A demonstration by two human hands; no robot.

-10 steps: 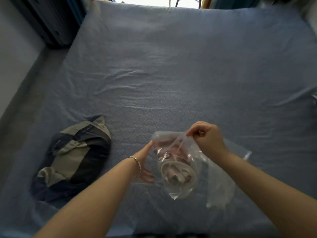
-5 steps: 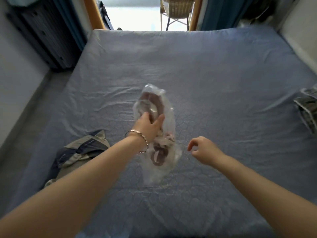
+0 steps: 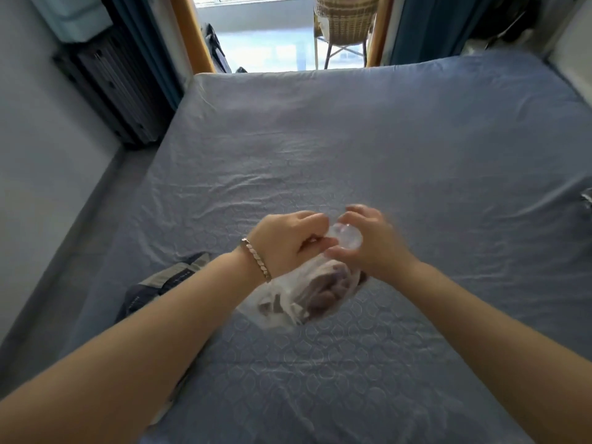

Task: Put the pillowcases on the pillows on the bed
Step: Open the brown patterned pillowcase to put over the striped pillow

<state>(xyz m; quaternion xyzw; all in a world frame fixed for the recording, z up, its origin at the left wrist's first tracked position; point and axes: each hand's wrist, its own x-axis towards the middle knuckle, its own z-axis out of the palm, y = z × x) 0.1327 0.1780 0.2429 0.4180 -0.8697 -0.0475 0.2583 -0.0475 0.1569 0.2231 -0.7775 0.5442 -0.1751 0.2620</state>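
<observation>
right hand [image 3: 368, 243] back on plastic bag [image 3: 304, 294]

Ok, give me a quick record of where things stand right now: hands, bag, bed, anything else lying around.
left hand: grips the top of the plastic bag
right hand: holds the bag's top too; blurred
bag contents: folded cloth, not yet taken out
bag position: held over the bed
striped cloth: lies on the bed, beside the left forearm
pillows: none in view

Bare forearms, a segmented metal bracelet [image 3: 256, 262] on the left wrist.
</observation>
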